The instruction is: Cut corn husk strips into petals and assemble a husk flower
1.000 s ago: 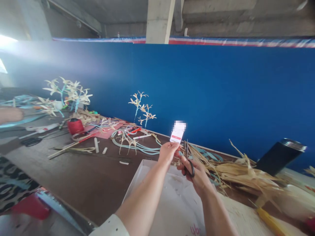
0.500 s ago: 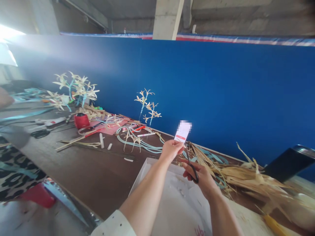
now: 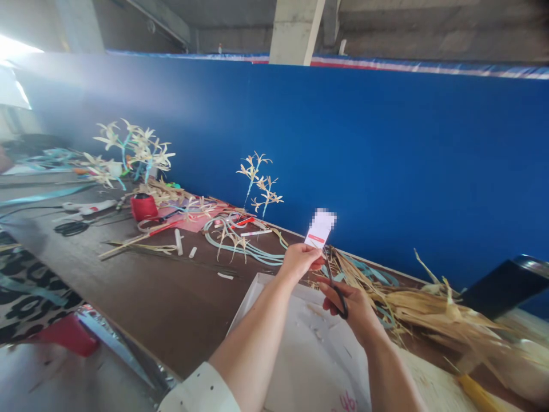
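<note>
My left hand (image 3: 298,261) is closed in a pinch on a small white card with a red stripe (image 3: 319,231), held upright above the table. My right hand (image 3: 352,306) is wrapped around black-handled scissors (image 3: 335,281), whose blades point up to the card's lower edge. Both hands hover over a shallow white box (image 3: 274,320) on the brown table (image 3: 150,297).
Dried husks (image 3: 429,309) pile up to the right, next to a tilted dark flask (image 3: 501,283). Blue-green strips (image 3: 240,249), a red spool (image 3: 143,207), husk flowers (image 3: 132,149) and black scissors (image 3: 71,228) lie to the left. A blue wall (image 3: 386,160) backs the table.
The scissors in my right hand have tipped closer to the card's lower edge. The view has shifted slightly; both hands stay over the white box.
</note>
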`<move>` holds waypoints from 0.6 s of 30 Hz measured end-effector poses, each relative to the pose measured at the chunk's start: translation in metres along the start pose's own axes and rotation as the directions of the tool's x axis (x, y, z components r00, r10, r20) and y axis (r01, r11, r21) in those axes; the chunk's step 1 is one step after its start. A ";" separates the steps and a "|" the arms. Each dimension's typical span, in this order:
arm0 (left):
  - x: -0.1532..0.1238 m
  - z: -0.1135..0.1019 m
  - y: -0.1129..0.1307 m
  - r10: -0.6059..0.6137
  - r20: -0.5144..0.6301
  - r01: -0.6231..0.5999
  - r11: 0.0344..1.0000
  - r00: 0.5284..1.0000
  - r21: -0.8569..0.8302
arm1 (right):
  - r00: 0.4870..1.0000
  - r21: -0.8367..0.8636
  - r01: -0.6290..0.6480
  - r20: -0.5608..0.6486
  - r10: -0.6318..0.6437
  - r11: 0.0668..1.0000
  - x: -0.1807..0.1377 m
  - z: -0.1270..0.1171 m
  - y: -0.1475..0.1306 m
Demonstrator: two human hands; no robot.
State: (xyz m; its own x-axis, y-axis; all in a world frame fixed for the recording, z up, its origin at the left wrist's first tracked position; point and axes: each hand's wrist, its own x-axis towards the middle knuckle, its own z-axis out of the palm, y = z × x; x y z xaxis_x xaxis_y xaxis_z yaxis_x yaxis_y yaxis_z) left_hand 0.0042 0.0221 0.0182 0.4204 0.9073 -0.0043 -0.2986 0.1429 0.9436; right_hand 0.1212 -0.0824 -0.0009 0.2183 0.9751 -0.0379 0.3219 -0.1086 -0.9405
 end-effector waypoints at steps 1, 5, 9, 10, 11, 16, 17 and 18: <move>0.000 0.000 0.000 -0.003 0.000 0.003 1.000 1.000 -0.005 | 1.000 0.002 0.001 0.001 -0.001 1.000 0.000 0.000 0.000; -0.001 0.000 0.000 -0.004 -0.002 0.004 1.000 1.000 -0.019 | 1.000 0.011 0.015 0.005 -0.015 1.000 0.001 0.000 0.002; -0.001 0.000 0.002 -0.008 -0.003 0.008 0.999 1.000 -0.038 | 0.999 0.006 0.038 0.002 -0.038 0.999 0.000 -0.001 0.001; -0.001 0.000 0.002 -0.013 -0.004 0.012 0.999 1.000 -0.044 | 0.999 0.003 0.040 -0.002 -0.040 0.999 -0.001 -0.001 0.000; -0.002 0.000 0.003 -0.019 -0.006 0.018 0.999 1.000 -0.049 | 0.999 -0.001 0.042 -0.006 -0.042 0.999 -0.001 -0.001 -0.001; -0.005 0.001 0.006 -0.023 -0.013 0.022 0.998 1.000 -0.063 | 0.998 -0.008 0.050 -0.028 -0.050 0.999 -0.002 0.000 -0.005; -0.005 0.001 0.006 -0.015 -0.009 0.014 0.998 1.000 -0.063 | 0.998 0.003 0.047 -0.048 -0.047 0.999 -0.002 0.001 -0.006; -0.004 0.000 0.005 -0.004 -0.007 0.004 0.998 1.000 -0.063 | 0.997 0.019 0.040 -0.071 -0.039 0.999 -0.002 0.001 -0.007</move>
State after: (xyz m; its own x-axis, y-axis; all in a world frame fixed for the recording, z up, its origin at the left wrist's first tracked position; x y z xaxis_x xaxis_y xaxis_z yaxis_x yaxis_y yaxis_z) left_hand 0.0011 0.0187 0.0228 0.4158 0.9094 -0.0109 -0.3507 0.1714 0.9207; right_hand 0.1173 -0.0830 0.0052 0.2701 0.9626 0.0223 0.3131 -0.0659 -0.9474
